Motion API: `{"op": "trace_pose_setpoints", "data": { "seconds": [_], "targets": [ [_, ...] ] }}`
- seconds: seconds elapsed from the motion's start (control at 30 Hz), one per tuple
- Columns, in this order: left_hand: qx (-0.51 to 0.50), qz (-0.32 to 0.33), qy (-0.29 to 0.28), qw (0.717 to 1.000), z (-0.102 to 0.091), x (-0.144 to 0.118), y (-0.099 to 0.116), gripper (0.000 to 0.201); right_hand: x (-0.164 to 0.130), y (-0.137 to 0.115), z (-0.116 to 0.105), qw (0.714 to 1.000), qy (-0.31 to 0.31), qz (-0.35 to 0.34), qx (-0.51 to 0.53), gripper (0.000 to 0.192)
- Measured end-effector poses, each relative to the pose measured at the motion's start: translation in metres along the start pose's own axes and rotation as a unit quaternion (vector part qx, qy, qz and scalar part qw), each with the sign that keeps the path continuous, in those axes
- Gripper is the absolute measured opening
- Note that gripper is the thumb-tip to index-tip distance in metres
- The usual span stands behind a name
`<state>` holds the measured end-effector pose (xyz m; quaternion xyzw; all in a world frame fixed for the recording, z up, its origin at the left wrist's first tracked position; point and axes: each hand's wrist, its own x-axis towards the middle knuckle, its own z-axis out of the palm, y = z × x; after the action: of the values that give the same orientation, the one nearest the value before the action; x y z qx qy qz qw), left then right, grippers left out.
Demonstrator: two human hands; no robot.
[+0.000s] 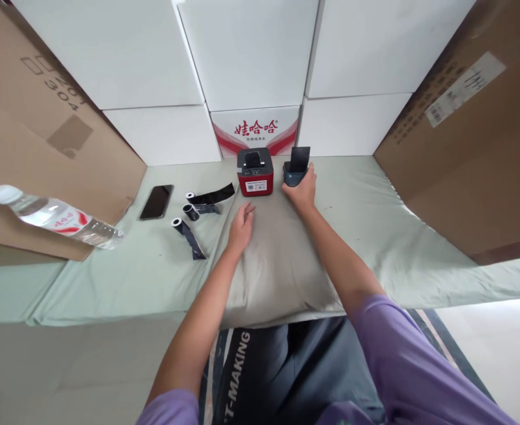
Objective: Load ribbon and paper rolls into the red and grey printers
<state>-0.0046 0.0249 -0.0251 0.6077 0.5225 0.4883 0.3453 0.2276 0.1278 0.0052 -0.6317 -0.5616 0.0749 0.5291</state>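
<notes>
My right hand [303, 188] grips a small dark blue portable printer [293, 178] on the cloth, fingers around its right side and thumb at its front. A black flap or strip [300, 159] stands up from its top. To the left sits a red and black receipt printer [256, 172] with a white label on its front and a dark piece rising from its top. My left hand [241, 225] rests on the cloth in front of the red printer, fingers loosely extended, holding nothing. Further left lie three partly unrolled black paper rolls [191, 212].
A phone [156, 202] lies left of the rolls. A water bottle [60, 217] is tilted at far left beside a cardboard box [42, 136]. Another cardboard box [472, 153] stands at right. White boxes [251, 53] form a wall behind the green cloth [375, 224].
</notes>
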Motion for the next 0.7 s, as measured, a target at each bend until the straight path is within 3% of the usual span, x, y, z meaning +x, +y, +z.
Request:
{"op": "trace_pose_setpoints", "data": {
  "seconds": [0.17, 0.43, 0.6, 0.7],
  "targets": [
    [0.005, -0.004, -0.004, 1.000, -0.001, -0.002, 0.003, 0.044, 0.013, 0.015, 0.016, 0.998, -0.034, 0.041, -0.013, 0.112],
    [0.023, -0.002, 0.001, 1.000, -0.002, 0.001, -0.001, 0.041, 0.006, 0.013, 0.007, 0.998, -0.038, 0.042, 0.019, 0.113],
    [0.018, -0.004, 0.023, 1.000, -0.002, 0.000, 0.004, 0.040, 0.002, -0.003, 0.003, 0.999, -0.002, -0.048, 0.004, 0.081],
    [0.005, 0.018, 0.076, 0.997, -0.006, 0.006, 0.011, 0.042, -0.001, -0.013, 0.015, 0.992, -0.016, -0.117, 0.042, 0.058]
  ]
}}
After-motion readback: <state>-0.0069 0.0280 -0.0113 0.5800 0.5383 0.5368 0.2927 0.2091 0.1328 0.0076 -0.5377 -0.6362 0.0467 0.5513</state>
